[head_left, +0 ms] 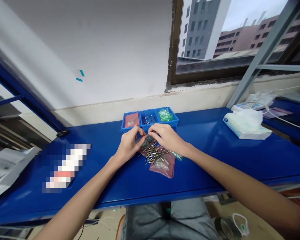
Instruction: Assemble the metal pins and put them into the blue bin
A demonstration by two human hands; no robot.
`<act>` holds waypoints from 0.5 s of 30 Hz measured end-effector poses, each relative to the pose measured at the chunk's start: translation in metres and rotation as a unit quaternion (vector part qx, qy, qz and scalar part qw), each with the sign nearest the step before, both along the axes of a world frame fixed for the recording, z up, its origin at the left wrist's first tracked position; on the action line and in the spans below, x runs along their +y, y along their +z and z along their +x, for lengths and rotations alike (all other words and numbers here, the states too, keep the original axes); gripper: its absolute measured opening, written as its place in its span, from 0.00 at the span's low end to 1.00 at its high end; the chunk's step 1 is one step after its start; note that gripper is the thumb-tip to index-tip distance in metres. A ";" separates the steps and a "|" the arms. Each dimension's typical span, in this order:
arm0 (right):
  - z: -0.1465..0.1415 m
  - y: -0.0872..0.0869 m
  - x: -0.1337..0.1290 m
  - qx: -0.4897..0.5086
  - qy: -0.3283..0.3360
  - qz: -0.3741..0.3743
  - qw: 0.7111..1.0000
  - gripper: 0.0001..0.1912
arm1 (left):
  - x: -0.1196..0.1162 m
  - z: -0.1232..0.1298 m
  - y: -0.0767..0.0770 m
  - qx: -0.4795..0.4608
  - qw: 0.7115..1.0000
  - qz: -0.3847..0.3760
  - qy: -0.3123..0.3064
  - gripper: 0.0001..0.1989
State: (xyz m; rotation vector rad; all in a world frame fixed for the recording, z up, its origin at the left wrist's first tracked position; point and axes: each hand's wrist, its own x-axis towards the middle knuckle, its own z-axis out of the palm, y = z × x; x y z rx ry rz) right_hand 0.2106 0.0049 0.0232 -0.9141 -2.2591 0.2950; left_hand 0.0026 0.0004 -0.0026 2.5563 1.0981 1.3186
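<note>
My left hand (129,144) and my right hand (168,137) meet in front of the blue bins, thumbs and fingers pinched. Between the fingertips is a small greenish clear plastic bag (147,142); its upper edge is partly hidden by my fingers. Just below lies a heap of thin metal pins (153,154), silver and brass-coloured. Part of the heap rests on a pink plastic bag (165,166) on the blue table. Another greenish bag (178,156) shows under my right wrist.
Three joined blue bins (146,128) stand near the wall, holding a pink bag (132,120), loose metal pieces (149,119) and green bags (166,114). A tissue pack (247,126) sits right on the blue table (205,176). A blurred-out item (67,166) lies left, papers (10,170) beyond.
</note>
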 end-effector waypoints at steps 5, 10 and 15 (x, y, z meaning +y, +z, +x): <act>-0.004 0.001 -0.001 0.047 0.009 -0.105 0.993 0.08 | -0.003 0.005 0.003 -0.013 0.998 0.064 0.012 0.03; -0.008 0.000 -0.002 0.166 0.058 -0.294 0.940 0.06 | -0.003 0.008 0.002 -0.008 0.992 0.112 0.062 0.04; -0.010 -0.003 -0.002 0.188 0.072 -0.334 0.921 0.07 | -0.001 0.002 0.001 0.030 0.994 0.105 0.018 0.06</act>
